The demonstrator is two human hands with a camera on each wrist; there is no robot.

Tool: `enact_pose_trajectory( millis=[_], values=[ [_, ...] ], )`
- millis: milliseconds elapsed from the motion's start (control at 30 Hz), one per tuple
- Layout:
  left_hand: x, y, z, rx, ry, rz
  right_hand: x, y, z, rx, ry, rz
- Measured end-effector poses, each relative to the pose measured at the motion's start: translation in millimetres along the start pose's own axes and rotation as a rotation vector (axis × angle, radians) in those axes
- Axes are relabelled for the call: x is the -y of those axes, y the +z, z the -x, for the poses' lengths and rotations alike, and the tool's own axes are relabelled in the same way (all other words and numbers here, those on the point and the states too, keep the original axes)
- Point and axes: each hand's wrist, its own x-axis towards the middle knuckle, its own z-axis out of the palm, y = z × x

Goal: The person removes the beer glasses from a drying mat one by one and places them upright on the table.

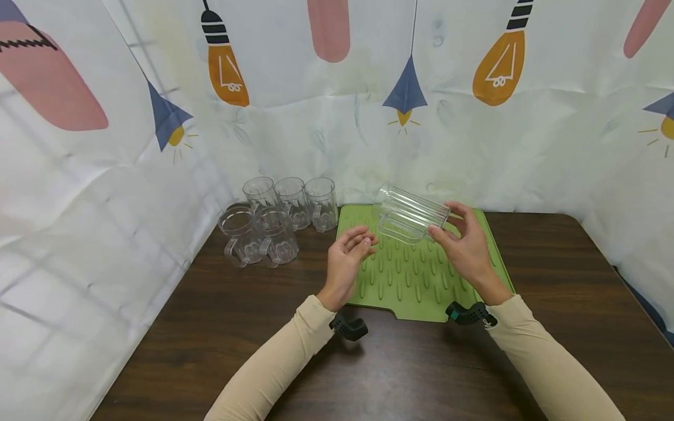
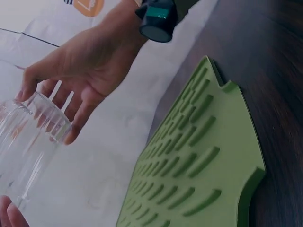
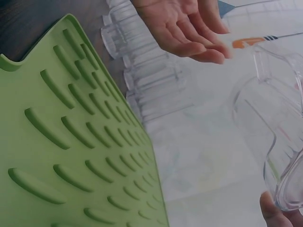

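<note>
My right hand (image 1: 466, 242) grips a clear ribbed mug (image 1: 411, 211) by one end, thumb on the near side and fingers behind. The mug is tilted on its side above a green drying mat (image 1: 416, 292), its handle pointing down. In the right wrist view, the mug (image 3: 265, 118) fills the right edge. To the left of the mug, my left hand (image 1: 344, 260) hovers with loosely bent fingers and nothing in them. A small gap separates this left hand (image 3: 184, 28) from the mug in the right wrist view.
Several similar clear mugs, including one near mug (image 1: 276, 237), stand upright in a cluster at the table's back left. The mat lies on a dark wooden table (image 1: 411, 374). Behind it hangs a white patterned curtain (image 1: 326, 128), with more on the left side.
</note>
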Motion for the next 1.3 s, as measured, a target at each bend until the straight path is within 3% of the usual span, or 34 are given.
enact_pose_trajectory(
  millis=[333,600,1067,1300],
  values=[
    [6.0,11.3,-2.1,0.013,-0.109,0.331,-6,8,-1.6,-0.031,-0.025,-0.072],
    [10.4,24.4,-2.7,0.023,-0.18,0.421,-9,14,-3.2,-0.044,-0.027,-0.104],
    [11.1,43.6,0.9,0.055,-0.159,0.557,-15,21,-2.0,-0.061,-0.064,-0.117],
    [6.5,48.8,-0.7,0.02,-0.113,0.629,-13,22,-0.9,-0.061,-0.057,-0.116]
  ],
)
